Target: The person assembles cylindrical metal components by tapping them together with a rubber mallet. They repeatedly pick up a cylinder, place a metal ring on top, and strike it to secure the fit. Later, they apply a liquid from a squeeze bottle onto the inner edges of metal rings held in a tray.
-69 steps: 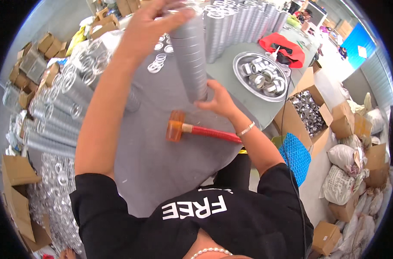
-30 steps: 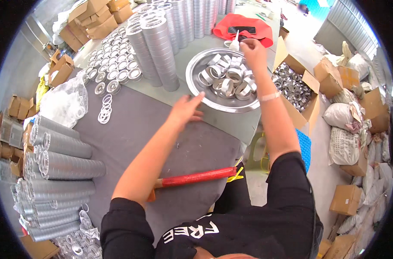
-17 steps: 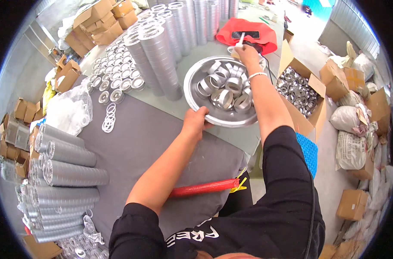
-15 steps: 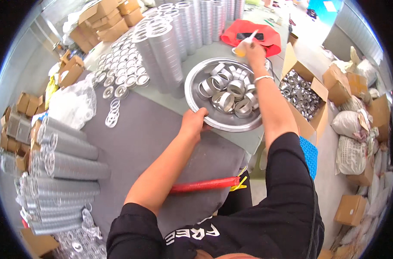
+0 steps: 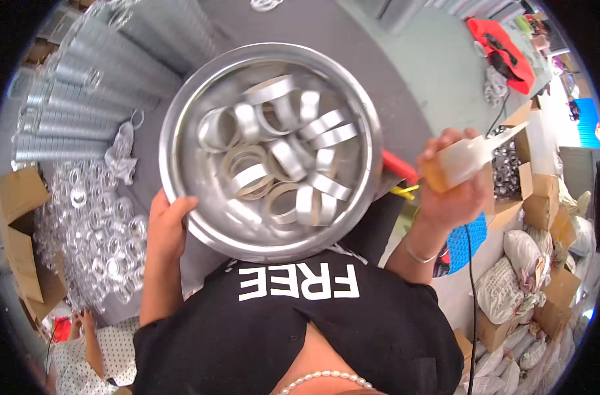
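Observation:
My left hand (image 5: 167, 227) grips the near-left rim of a wide stainless steel basin (image 5: 171, 141), thumb over the edge. The basin sits close in front of my chest. Loose short silver metal rings (image 5: 286, 160) lie inside it, some upright and some on their sides. To the right of the basin, my right hand (image 5: 454, 207) is closed around a translucent squeeze bottle (image 5: 459, 161) with amber liquid in it. Its long white nozzle points up and to the right, away from the basin. The basin's underside is hidden.
Stacked silver tubes (image 5: 92, 85) and many shiny rings (image 5: 92, 224) lie on the left. A red bag (image 5: 510, 56) rests on the far right of the table (image 5: 405, 72). An open carton (image 5: 510, 164) of metal parts and sacks (image 5: 510, 286) stand right. Another person (image 5: 89, 355) is at lower left.
The basin has come toward me and left from the table's far side, my left hand still on its rim. My right hand has drawn back from beside the red bag with the bottle.

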{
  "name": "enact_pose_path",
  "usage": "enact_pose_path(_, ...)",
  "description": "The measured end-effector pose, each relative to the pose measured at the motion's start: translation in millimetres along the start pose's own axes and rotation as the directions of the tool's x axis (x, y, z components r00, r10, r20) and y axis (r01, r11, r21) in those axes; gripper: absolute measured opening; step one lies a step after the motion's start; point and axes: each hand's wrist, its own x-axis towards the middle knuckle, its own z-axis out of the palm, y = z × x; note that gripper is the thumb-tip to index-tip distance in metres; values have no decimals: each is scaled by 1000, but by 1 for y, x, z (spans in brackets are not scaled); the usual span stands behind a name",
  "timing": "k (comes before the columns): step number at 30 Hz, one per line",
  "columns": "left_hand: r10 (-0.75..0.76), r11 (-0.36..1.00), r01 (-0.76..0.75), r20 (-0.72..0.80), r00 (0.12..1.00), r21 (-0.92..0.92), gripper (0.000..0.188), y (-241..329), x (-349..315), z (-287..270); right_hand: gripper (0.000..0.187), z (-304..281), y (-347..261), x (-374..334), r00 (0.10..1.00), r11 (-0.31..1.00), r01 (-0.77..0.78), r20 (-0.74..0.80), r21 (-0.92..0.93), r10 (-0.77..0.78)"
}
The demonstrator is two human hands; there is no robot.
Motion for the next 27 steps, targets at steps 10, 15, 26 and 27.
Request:
enact_pose_path(10, -124, 932, 41, -210, 970, -360, 30, -98, -94, -31, 64, 49, 63, -66, 956, 980, -158, 231, -123, 183)
enact_pose_path(15, -154, 943, 115, -103, 983, -313, 31, -110, -101, -20, 65, 58, 84, -85, 926, 949, -312, 236, 40, 294)
enact_pose_path(26, 344, 608, -561, 450, 824, 562, 27, -20, -85, -21, 67, 50, 73, -109, 961, 968, -247, 120, -36, 250)
enact_pose_path(27, 477, 420, -698, 513, 714, 580, 36, -16, -69, -7, 66, 52, 73, -111, 959, 966, -259, 115, -23, 260)
